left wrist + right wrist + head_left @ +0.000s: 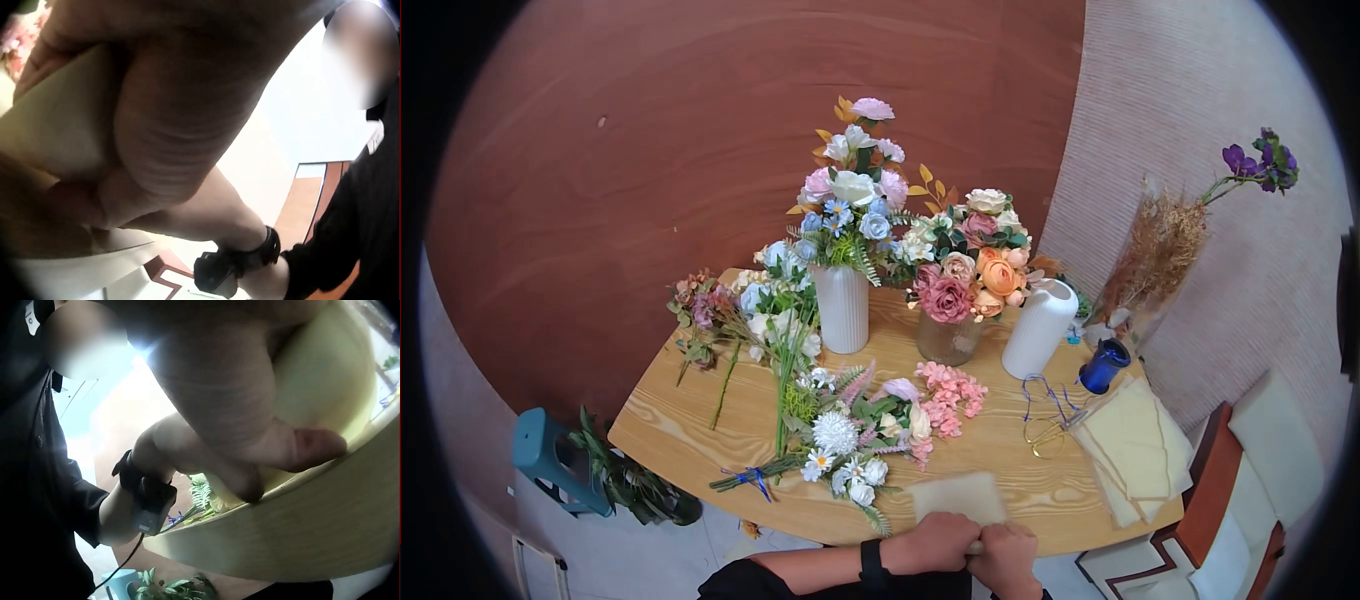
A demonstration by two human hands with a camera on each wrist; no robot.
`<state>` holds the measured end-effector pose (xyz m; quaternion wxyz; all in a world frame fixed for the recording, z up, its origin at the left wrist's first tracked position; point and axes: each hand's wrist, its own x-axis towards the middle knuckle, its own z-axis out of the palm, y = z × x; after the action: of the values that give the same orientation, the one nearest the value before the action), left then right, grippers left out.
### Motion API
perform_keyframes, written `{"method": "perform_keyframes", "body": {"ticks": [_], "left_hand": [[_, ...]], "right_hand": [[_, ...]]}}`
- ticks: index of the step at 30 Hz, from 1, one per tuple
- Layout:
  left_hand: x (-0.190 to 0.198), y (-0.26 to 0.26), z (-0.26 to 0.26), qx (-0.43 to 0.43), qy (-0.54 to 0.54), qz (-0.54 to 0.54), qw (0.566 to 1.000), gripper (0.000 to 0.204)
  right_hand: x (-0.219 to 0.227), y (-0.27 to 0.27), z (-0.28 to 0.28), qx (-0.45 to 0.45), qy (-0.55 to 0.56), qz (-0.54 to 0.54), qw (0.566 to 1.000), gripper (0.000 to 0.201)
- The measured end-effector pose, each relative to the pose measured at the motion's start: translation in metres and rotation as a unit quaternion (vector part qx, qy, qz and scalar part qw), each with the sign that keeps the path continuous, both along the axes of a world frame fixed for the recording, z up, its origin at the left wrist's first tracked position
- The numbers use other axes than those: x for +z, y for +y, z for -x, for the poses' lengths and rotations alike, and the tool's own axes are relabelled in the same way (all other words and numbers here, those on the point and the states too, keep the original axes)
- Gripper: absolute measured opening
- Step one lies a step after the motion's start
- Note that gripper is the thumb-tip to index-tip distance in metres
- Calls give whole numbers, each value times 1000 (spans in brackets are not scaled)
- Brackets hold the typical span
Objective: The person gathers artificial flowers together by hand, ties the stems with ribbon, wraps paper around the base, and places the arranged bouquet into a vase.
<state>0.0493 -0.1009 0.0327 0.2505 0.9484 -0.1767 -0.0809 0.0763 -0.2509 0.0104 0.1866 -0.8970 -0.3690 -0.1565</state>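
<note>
At the table's front edge both hands meet on a pale cream sheet [960, 497]. My left hand [943, 541] pinches the sheet's near edge, its fingers curled; in the left wrist view the sheet [69, 119] bends up between thumb and fingers. Close beside it, my right hand [1007, 557] grips the same edge, and in the right wrist view its thumb lies along the curved sheet [325, 375]. Left of the sheet lies a tied bouquet with a white pompom flower [835, 432] and pink blossoms [948, 397].
Behind stand a ribbed white vase [843, 310] and a glass vase [947, 338] with flowers, plus a white vase [1040, 330]. To the right are a blue ribbon roll [1105, 365], gold scissors [1045, 438] and stacked cream sheets [1135, 450]. Loose stems [725, 385] lie left.
</note>
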Motion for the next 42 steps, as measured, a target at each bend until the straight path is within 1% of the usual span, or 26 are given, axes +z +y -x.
{"method": "perform_keyframes", "body": {"ticks": [2,4,5,6,8,10,12,14,15,16,17,18,20,22,26,27,29,31,32,33,35,36,38,39,41,42], "left_hand": [[-14,-4,2,11,-118,48,992,13],[-23,-8,1,15,-166,47,985,13],[-26,-10,1,14,-210,47,977,14],[-20,-9,1,16,-209,48,976,14],[-2,-4,4,5,-59,-25,998,14],[-1,1,2,7,-50,-5,999,14],[-4,4,2,11,-40,17,999,14],[-12,2,1,10,-102,52,993,15],[-16,0,0,14,-104,57,993,15],[-21,-3,-2,12,-198,52,979,16],[-24,-6,-3,7,-291,47,956,17],[-28,-8,-4,6,-292,51,955,17],[-34,-9,-1,15,-168,34,985,14],[-15,-2,4,16,-134,32,990,12],[-6,5,1,17,-58,53,997,10],[-14,3,-1,17,-58,52,997,10],[-33,-4,-4,12,-260,97,961,15],[-38,-8,-5,13,-268,71,961,16],[-37,-10,-4,14,-276,46,960,18],[-33,-9,-2,12,-275,46,960,18],[-19,-2,2,7,-112,24,993,17],[-12,1,2,5,-111,25,994,17],[-2,4,0,8,2,25,1000,16],[-4,5,-1,5,1,24,1000,16],[-13,6,0,-4,-78,72,994,15],[-18,4,0,-4,-78,71,994,15]], "right_hand": [[3,-1,2,-14,37,31,999,12],[7,-2,4,-61,117,126,983,12],[11,-2,5,-61,116,128,983,12],[16,0,6,-55,104,89,989,12],[17,2,6,-48,91,53,993,12],[10,4,1,-3,8,-22,1000,13],[7,3,0,-5,-3,-16,1000,14],[8,1,0,-6,-16,-8,1000,14],[12,0,3,-34,40,56,997,13],[13,-1,5,-63,95,119,986,12],[13,-1,4,-64,93,122,986,12],[12,-2,3,-63,98,126,985,12],[13,-2,5,-64,104,132,984,12],[18,4,5,-44,50,39,997,13],[11,5,2,-25,-20,8,999,14],[11,4,2,-37,5,36,999,14],[12,1,3,-49,30,65,996,14],[16,-1,4,-73,116,144,980,16],[17,-1,4,-76,117,143,980,16],[18,-1,4,-63,98,115,986,16],[19,3,3,-52,80,87,992,17],[20,5,1,-31,36,36,998,17],[16,5,0,-12,-8,-15,1000,17],[13,5,0,-10,-5,-9,1000,16],[11,4,0,-6,-1,-5,1000,15],[14,3,1,-25,52,53,997,15]]}}
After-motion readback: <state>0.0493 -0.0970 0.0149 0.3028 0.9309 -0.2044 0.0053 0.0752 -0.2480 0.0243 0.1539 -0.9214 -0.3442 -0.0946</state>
